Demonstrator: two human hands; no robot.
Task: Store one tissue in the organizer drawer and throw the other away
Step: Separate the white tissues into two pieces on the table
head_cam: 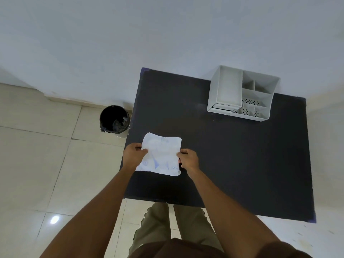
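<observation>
Tissue (161, 154): white with blue print, lay flat near the tabletop's (232, 155) left edge. Left hand (133, 153) pinched its left edge; right hand (188, 159) pinched its right edge. Organizer (242, 94): white, far right corner, drawer closed. Bin (114, 119): black-lined, on floor beside tabletop.

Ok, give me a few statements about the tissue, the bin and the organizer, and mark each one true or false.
1. Both hands, left hand and right hand, hold the tissue. True.
2. The bin stands on the table. False: it stands on the floor, by the table's left edge.
3. The organizer sits at the table's far side. True.
4. The tissue is plain white. False: it carries blue print.
5. The organizer is black. False: it is white.
</observation>
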